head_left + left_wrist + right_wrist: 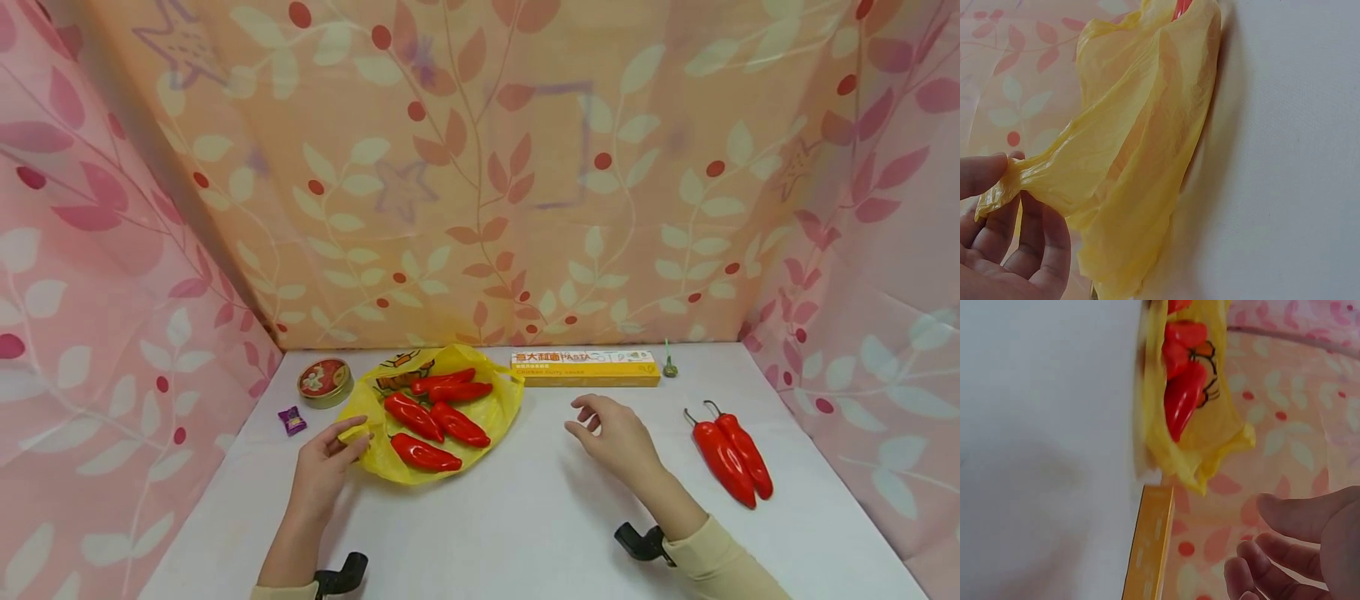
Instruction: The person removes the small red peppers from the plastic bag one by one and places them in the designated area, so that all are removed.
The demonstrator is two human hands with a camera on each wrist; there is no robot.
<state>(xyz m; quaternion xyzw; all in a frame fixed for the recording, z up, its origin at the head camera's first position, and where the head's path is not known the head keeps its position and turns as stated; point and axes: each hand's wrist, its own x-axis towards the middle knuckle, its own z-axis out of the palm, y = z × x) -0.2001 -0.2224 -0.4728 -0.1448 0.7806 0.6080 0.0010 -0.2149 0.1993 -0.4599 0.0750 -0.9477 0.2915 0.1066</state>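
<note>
My left hand [324, 467] pinches the left edge of a yellow plastic bag [360, 467] between thumb and fingers. In the left wrist view, the bag's gathered corner [1007, 187] pokes out between the fingertips and the film stretches away from them. Several red peppers [424, 454] lie in the opened bag, shiny and whole. My right hand [617, 435] hovers over the table, to the right of the bag, fingers loosely bent and nothing in its grasp. The right wrist view shows its thumb [1291, 515] apart from the fingers.
Behind the right hand lies a yellow pasta box [585, 369], with a small green item [670, 367] at its right end. Two more red peppers [723, 462] rest at the right. A round red-and-gold tin [325, 383] and a purple-wrapped candy [292, 421] sit at the left.
</note>
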